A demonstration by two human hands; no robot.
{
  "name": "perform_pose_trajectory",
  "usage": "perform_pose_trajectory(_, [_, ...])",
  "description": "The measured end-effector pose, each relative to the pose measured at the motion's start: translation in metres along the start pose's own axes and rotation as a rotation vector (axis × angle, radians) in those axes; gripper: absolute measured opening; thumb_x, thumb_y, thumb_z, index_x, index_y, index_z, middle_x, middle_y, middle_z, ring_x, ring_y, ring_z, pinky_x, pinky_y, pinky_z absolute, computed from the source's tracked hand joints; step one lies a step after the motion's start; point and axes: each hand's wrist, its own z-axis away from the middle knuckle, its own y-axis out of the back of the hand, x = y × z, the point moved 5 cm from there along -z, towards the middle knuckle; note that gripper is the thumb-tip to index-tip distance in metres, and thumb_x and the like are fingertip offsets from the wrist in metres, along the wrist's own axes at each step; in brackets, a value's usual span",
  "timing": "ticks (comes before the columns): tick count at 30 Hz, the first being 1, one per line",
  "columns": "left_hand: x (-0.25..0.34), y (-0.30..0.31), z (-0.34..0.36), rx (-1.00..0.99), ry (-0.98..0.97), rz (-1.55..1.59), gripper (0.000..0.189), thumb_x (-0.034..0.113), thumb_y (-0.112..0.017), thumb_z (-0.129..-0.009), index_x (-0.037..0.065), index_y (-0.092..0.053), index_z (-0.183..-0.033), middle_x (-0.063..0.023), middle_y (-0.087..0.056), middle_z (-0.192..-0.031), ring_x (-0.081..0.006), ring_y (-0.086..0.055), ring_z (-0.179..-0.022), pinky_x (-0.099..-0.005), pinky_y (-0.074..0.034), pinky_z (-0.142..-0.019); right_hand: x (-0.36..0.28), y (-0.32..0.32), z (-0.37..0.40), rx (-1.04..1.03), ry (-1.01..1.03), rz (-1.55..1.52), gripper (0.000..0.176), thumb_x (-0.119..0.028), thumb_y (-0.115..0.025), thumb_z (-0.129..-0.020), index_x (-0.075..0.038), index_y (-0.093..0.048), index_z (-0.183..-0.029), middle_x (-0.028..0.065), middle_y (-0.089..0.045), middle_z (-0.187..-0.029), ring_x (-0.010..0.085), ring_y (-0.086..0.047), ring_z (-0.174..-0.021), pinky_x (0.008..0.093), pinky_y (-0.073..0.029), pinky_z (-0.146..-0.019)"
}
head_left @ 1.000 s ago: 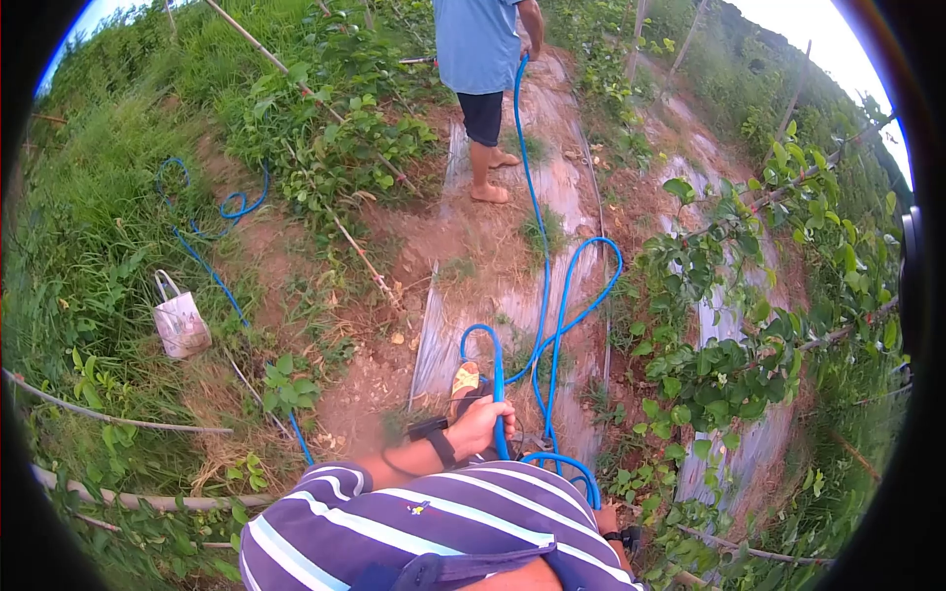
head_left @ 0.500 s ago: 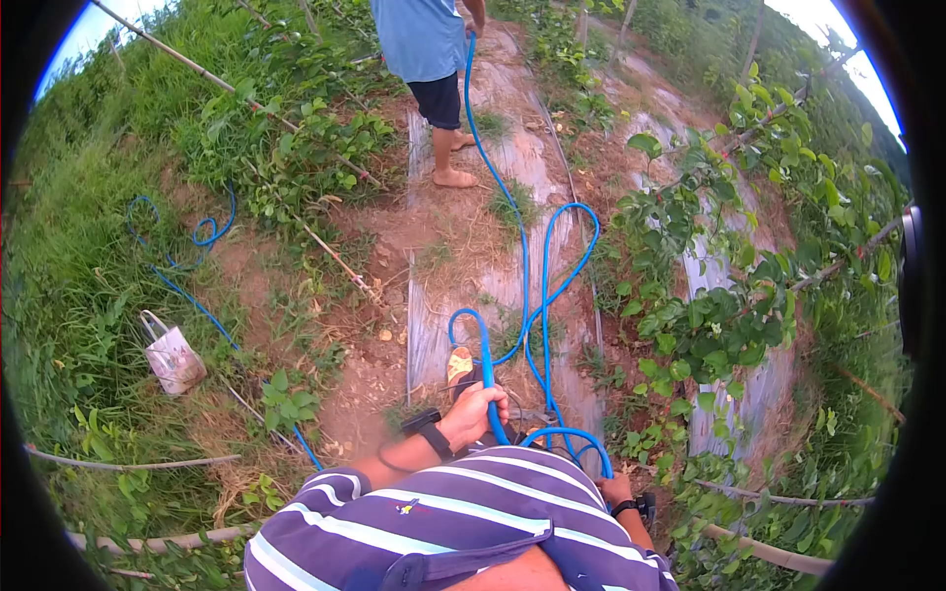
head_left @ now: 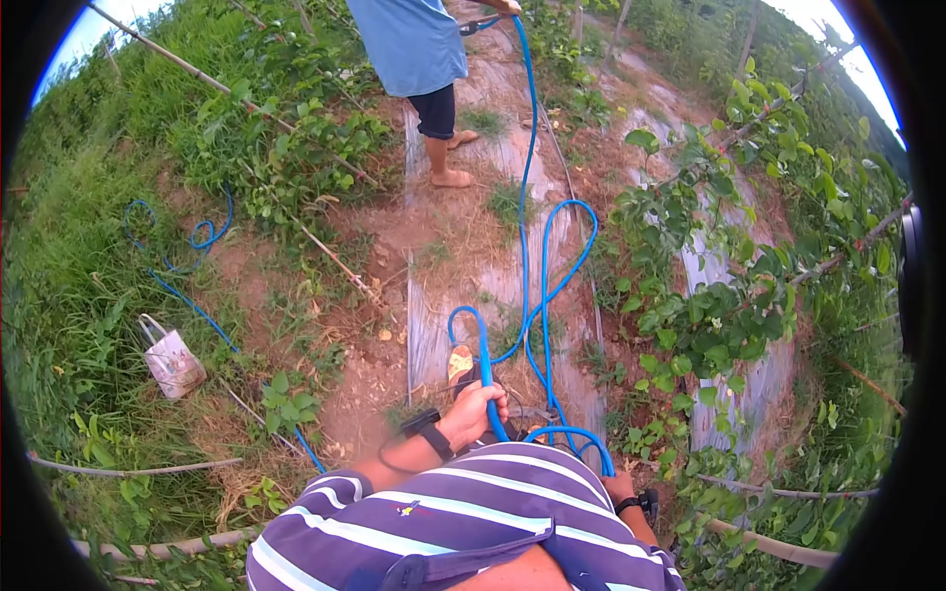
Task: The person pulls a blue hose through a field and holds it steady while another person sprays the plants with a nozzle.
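Observation:
A blue hose (head_left: 485, 357) rises in a bend in front of my body, and my left hand (head_left: 473, 414) is closed around it. Lower right, my right hand (head_left: 619, 487) grips another stretch of the same hose beside my hip, its fingers partly hidden. Between the two hands the hose loops low near my striped shirt (head_left: 463, 502). Beyond them it crosses itself on the ground and runs forward to a person in a blue shirt (head_left: 404, 49), whose hand (head_left: 507, 7) holds it. A dark fitting (head_left: 470, 29) shows near that person's shirt.
Worn plastic sheeting (head_left: 434, 335) covers the path. Leafy plants (head_left: 729, 325) with poles crowd the right side. On the left are tall grass, a slanted pole (head_left: 330, 251), a pale bag (head_left: 174, 366) and more blue hose (head_left: 207, 315) lying in loops.
The person ahead has turned slightly and extended an arm to the right, carrying the hose's far end with it. Both my hands keep their hold in nearly the same places.

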Motion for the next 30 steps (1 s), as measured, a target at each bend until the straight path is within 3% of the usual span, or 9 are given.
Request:
perform_pose_trajectory(4, [0.000, -0.001, 0.002, 0.026, -0.009, 0.001, 0.004, 0.009, -0.055, -0.087, 0.006, -0.053, -0.090, -0.0077, -0.058, -0.077, -0.0224, -0.059, -0.066, -0.0364, -0.051, -0.062, -0.008, 0.008, 0.001, 0.021, 0.034, 0.089, 0.017, -0.014, -0.068, -0.072, -0.002, -0.062, -0.062, 0.0102, -0.061, -0.059, 0.0183, -0.058, -0.053, 0.0351, -0.045, -0.050])
perform_pose_trajectory(6, [-0.001, 0.000, 0.002, 0.031, -0.008, 0.002, 0.004, 0.009, -0.055, -0.087, 0.006, -0.053, -0.090, -0.0078, -0.058, -0.077, -0.0224, -0.059, -0.067, -0.0363, -0.051, -0.062, -0.002, 0.005, -0.007, -0.010, -0.017, 0.077, 0.019, -0.016, -0.073, -0.070, 0.003, -0.068, -0.074, 0.0140, -0.065, -0.064, 0.0234, -0.064, -0.059, 0.0378, -0.048, -0.057])
perform_pose_trajectory(10, [-0.002, 0.000, 0.000, 0.041, -0.012, -0.002, 0.006, 0.008, -0.055, -0.087, 0.006, -0.052, -0.092, -0.0078, -0.058, -0.077, -0.0224, -0.059, -0.068, -0.0360, -0.051, -0.063, 0.004, 0.006, -0.015, 0.009, -0.065, 0.080, 0.020, -0.016, -0.072, -0.070, 0.003, -0.068, -0.073, 0.0139, -0.065, -0.063, 0.0237, -0.064, -0.059, 0.0376, -0.048, -0.057])
perform_pose_trajectory(13, [-0.002, -0.002, 0.000, 0.017, -0.020, 0.002, 0.006, 0.008, -0.055, -0.087, 0.006, -0.052, -0.092, -0.0079, -0.058, -0.077, -0.0223, -0.059, -0.067, -0.0359, -0.051, -0.063, 0.009, 0.002, -0.019, 0.013, -0.013, 0.026, 0.016, -0.012, -0.069, -0.073, 0.000, -0.063, -0.066, 0.0098, -0.062, -0.059, 0.0175, -0.057, -0.048, 0.0343, -0.044, -0.045])
perform_pose_trajectory(30, [-0.004, -0.010, 0.000, 0.019, -0.018, 0.009, 0.005, 0.008, -0.055, -0.087, 0.006, -0.052, -0.091, -0.0080, -0.059, -0.076, -0.0228, -0.059, -0.066, -0.0376, -0.052, -0.062, 0.002, 0.013, -0.003, 0.014, 0.006, 0.049, 0.019, -0.016, -0.072, -0.073, 0.002, -0.066, -0.072, 0.0134, -0.065, -0.063, 0.0225, -0.062, -0.054, 0.0355, -0.048, -0.051])
